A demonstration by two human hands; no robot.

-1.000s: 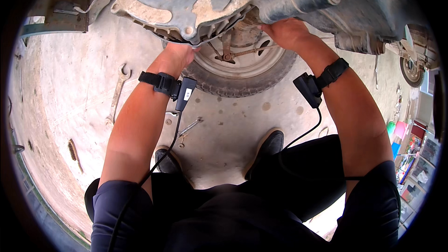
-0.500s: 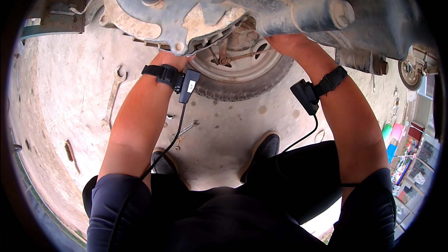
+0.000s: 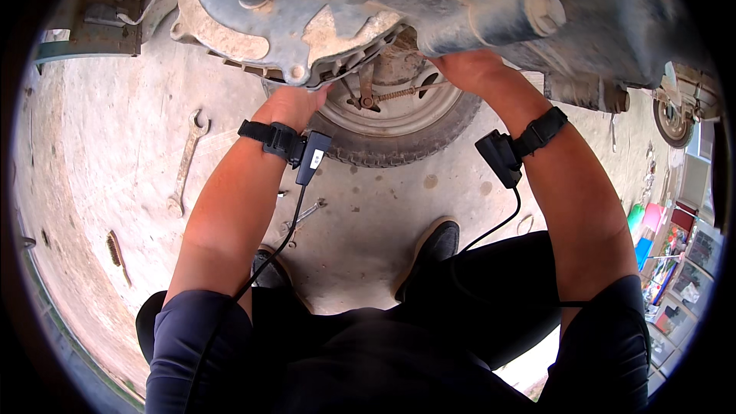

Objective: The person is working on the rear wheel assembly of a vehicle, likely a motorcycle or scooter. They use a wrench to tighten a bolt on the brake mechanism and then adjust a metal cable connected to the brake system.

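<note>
A large, dirty metal housing point(image 3: 253, 0) with a bolted flange fills the top of the view. Under its near edge reaches my left hand point(image 3: 297, 103), its fingers hidden behind the casing. My right hand point(image 3: 468, 69) goes up beneath the thick tube point(image 3: 498, 23) on the right, and its fingers are out of sight too. What either hand touches cannot be made out. Between the hands, behind the housing, stands a wheel with a knobbly tyre point(image 3: 383, 149). A rod with a coil spring point(image 3: 395, 95) crosses in front of its rim.
On the concrete floor at left lie a large open-ended wrench point(image 3: 186, 161) and a wire brush point(image 3: 117, 257). Smaller wrenches point(image 3: 308, 213) lie near my left shoe point(image 3: 272, 268). Another wheel point(image 3: 672, 119) and shelves of colourful goods point(image 3: 671, 261) are at far right.
My left hand and wrist have come slightly down and to the right, showing more of the hand below the housing. The housing appears shifted a little. My right hand has barely moved.
</note>
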